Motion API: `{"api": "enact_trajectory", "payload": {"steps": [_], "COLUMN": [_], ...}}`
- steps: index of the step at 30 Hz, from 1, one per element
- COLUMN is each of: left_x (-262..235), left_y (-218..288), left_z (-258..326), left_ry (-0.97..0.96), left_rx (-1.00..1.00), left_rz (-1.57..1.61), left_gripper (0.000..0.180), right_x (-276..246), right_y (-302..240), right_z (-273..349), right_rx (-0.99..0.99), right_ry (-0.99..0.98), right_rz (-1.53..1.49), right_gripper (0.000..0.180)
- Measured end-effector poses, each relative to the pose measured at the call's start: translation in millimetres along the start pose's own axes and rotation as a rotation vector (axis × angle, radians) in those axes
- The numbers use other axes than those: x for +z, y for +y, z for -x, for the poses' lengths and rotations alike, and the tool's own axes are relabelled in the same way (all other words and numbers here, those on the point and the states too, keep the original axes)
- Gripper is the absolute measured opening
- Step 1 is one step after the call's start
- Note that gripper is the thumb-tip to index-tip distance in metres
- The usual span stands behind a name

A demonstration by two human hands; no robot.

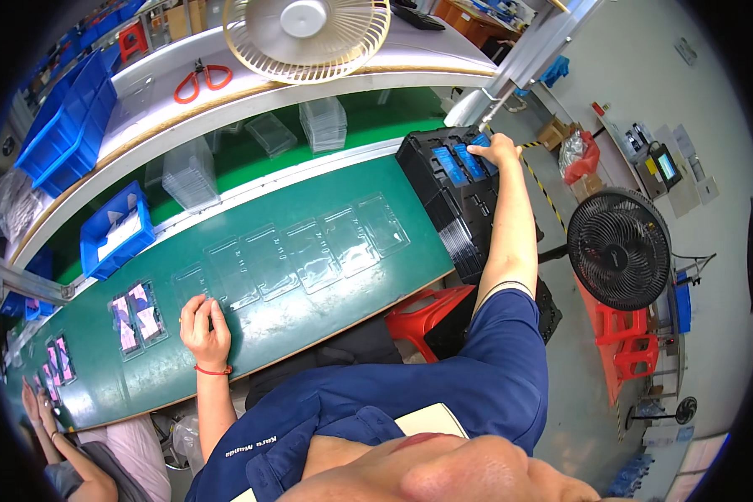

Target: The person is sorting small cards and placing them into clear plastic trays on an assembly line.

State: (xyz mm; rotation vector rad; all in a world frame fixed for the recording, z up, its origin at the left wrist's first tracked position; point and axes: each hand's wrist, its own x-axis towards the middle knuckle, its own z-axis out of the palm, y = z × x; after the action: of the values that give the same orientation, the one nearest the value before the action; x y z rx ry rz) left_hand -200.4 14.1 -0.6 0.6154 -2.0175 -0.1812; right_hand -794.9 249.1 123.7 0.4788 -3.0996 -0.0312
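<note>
On the green table, my left hand rests with its fingers curled at the near edge of the leftmost clear plastic tray. What its fingertips hold, if anything, is hidden. Several more clear trays lie in a slanting row to the right. My right arm reaches out to a stack of black trays at the table's right end. There my right hand closes, thumb and fingers, at a flat blue piece in the top tray. Another blue piece lies beside it.
Pink-and-dark pieces in clear trays lie left. Behind stand a blue bin, stacked clear trays and a shelf with red-handled pliers and a fan. Another person's hands work far left. A black fan stands right.
</note>
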Motion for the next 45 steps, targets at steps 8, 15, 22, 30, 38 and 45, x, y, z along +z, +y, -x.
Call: {"api": "enact_trajectory", "payload": {"steps": [8, 15, 22, 30, 38, 45], "left_x": [0.7, 2.6, 2.7, 0.1, -5.1, -7.3], "left_y": [-1.9, -3.4, -2.2, -1.9, 2.2, 9.6], "left_z": [-3.1, -3.8, -4.2, -4.1, -8.0, -6.4], "left_ry": [-0.012, -0.005, 0.012, 0.024, 0.071, 0.106], "left_rx": [-0.014, -0.015, -0.020, -0.037, -0.025, -0.083], "left_rz": [0.018, 0.042, 0.056, 0.069, 0.101, 0.169], "left_gripper": [0.005, 0.006, 0.006, 0.006, 0.008, 0.006], "right_x": [-0.9, -2.6, 4.6, -22.6, -4.3, -23.8], "right_y": [-2.6, -36.2, -43.3, -79.9, -98.8, -110.7], "right_z": [10.6, 32.5, 34.3, 73.0, 74.5, 99.9], "right_rx": [-0.045, -0.087, -0.025, -0.096, -0.074, -0.187], "right_ry": [0.117, 0.125, 0.008, 0.119, -0.012, 0.142], "right_rz": [-0.036, 0.036, -0.025, 0.148, 0.085, 0.300], "right_gripper": [0.076, 0.081, 0.087, 0.081, 0.118, 0.080]}}
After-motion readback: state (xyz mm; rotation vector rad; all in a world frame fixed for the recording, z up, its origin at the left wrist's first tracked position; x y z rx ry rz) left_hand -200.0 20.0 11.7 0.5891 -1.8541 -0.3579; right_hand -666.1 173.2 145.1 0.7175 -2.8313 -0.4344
